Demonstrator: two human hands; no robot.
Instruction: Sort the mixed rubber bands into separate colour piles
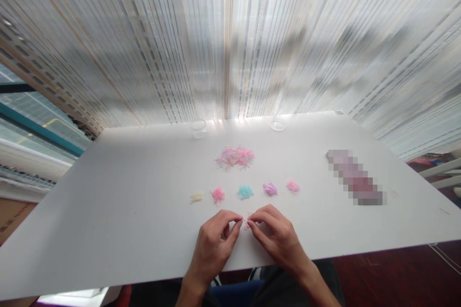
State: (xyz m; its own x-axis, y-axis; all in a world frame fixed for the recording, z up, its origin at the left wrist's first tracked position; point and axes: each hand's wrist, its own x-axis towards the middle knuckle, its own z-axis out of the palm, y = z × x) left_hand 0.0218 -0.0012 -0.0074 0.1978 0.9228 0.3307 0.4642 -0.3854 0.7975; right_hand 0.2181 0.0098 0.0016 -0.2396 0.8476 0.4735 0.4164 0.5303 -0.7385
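Observation:
My left hand (217,239) and my right hand (276,233) meet fingertip to fingertip near the front of the white table (151,230). Each is closed in a pinch on thin pink rubber bands (247,227), with small loops showing between and below the fingertips. How many bands each hand holds is too small to tell. Just beyond lies a row of little heaps of bands: pale yellow (196,197), bright pink (217,195), turquoise (245,192), purple (270,189) and light pink (293,186). Behind the row spreads a larger mixed-colour pile (236,157).
Two clear round containers (199,129) (277,124) stand at the table's back edge, by a pale striped curtain (226,57). A pixelated long object (355,177) lies on the right. A cardboard box (14,220) is off the table's left side.

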